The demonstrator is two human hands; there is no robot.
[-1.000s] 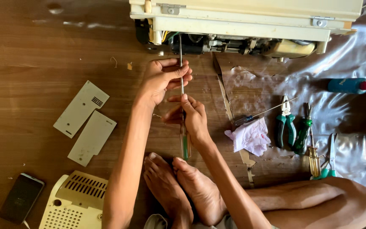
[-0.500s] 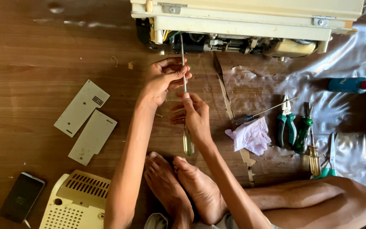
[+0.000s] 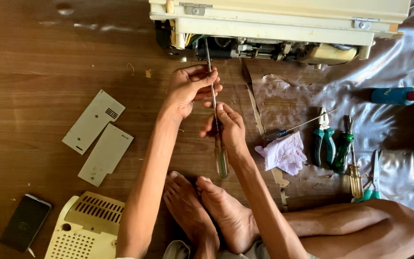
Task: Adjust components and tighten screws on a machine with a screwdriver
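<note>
Right hand [image 3: 231, 132]: closed around the long screwdriver [image 3: 215, 110], just above its clear handle, near the feet on the wooden floor [image 3: 34, 57].
Left hand [image 3: 190, 86]: fingers pinched on the shaft, farther up.
Screwdriver tip: hidden inside the cream machine [image 3: 283, 24] at the floor's far edge; probably among wires.
Machine: top cut off.

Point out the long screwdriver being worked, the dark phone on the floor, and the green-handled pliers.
Long screwdriver with clear greenish handle [image 3: 221, 163]: head view, on the handle below the right hand.
Dark flat phone [image 3: 25, 222]: head view, middle of its screen.
Green-handled metal pliers [image 3: 323, 144]: head view, between the handles' upper ends.
</note>
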